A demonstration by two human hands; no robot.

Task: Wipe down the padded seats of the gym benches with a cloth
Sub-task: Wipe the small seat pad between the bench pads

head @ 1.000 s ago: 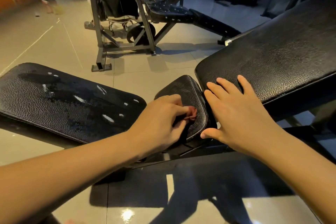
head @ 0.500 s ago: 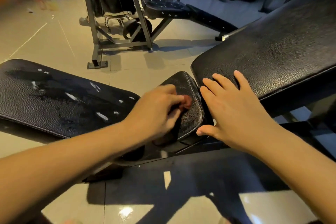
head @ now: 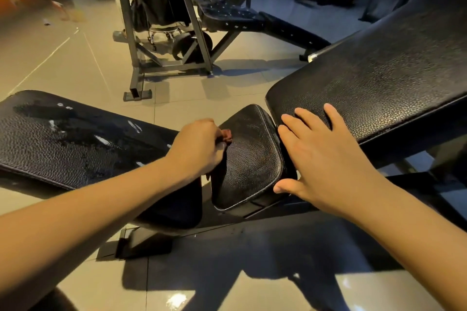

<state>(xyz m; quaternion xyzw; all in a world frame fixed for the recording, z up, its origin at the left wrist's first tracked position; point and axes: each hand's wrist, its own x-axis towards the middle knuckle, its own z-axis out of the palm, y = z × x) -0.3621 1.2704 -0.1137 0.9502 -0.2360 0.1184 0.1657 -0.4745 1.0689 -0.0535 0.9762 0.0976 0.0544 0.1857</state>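
My left hand (head: 199, 146) grips a small reddish-brown cloth (head: 227, 135), bunched so that only a bit shows past the fingers, at the left edge of a small black padded seat (head: 250, 159). My right hand (head: 321, 156) lies flat with fingers spread, its fingertips on the lower end of the long inclined black backrest pad (head: 379, 78) and its thumb by the seat's right edge. A second black bench pad (head: 63, 139) with worn white scuffs lies to the left.
A metal-framed bench machine (head: 177, 40) with black pads stands on the tiled floor (head: 63, 63) behind. Dark equipment stands at the far right back. The bench's black frame (head: 278, 219) runs under the seat toward me.
My left hand has slid the cloth leftward across the small seat, from near its right side to its left edge. My right hand has kept its place.
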